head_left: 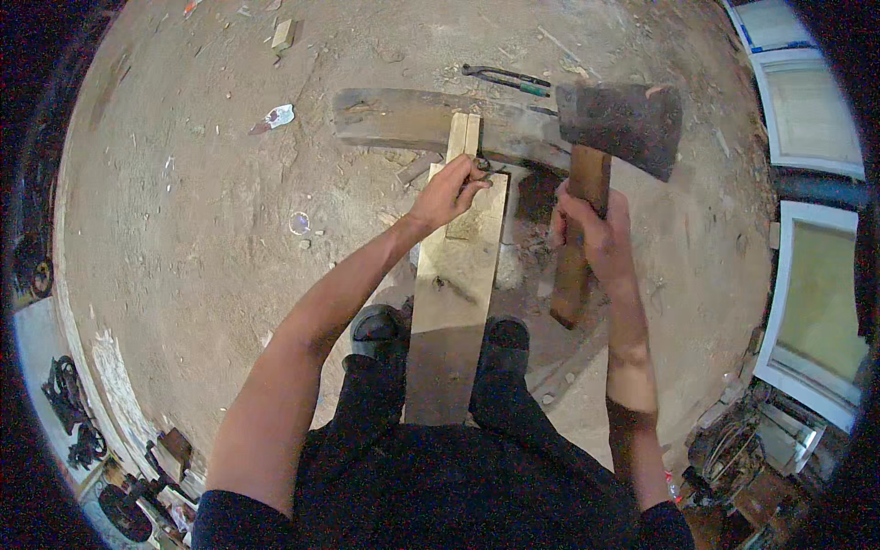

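Note:
My right hand grips the wooden handle of an axe. Its broad dark head is raised at the far end of the handle. My left hand is closed over the upper part of a pale wooden plank, pinching a small dark metal piece whose kind is hard to make out. The plank runs between my feet toward a thick weathered beam. A narrow pale wood strip extends past my left fingers onto the beam.
Pincers with a partly green handle lie beyond the beam. A small wood block and wood scraps dot the dirt floor. White-framed panels stand along the right side. Tangled wire and clutter lie at lower right, with more odds and ends at lower left.

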Motion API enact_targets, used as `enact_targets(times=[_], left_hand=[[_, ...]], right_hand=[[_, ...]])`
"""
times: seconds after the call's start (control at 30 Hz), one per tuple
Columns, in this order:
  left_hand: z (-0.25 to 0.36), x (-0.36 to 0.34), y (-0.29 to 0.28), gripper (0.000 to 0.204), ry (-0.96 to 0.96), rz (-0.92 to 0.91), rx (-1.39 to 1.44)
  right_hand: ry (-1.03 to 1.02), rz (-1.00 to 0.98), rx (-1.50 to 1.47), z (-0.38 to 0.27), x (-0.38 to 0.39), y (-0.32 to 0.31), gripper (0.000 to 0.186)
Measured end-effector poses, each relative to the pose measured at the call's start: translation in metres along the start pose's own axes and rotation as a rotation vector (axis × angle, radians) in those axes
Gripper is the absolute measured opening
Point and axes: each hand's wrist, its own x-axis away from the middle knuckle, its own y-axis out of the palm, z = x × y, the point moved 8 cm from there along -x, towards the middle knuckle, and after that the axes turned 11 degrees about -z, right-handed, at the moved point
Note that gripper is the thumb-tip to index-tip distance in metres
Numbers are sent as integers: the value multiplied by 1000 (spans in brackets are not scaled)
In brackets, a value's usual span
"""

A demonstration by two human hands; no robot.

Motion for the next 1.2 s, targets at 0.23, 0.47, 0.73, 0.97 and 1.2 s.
enact_targets(times=[0.23,0.47,0.73,0.97,1.2], left_hand=[[-3,4,-3,12,36,46,0],[-4,1,1,13,28,35,-19],[-18,2,6,12,-96,-44,-23],[-7,5,-3,11,15,51,21],[-3,1,-1,13,2,20,98]], right_hand=[[411,-104,315,107,5,9,14],[142,52,388,53,12,-11,26],[154,106,568,81,-4,4,27],[64,118,581,52,3,21,24],[57,252,806,88,8,4,26]])
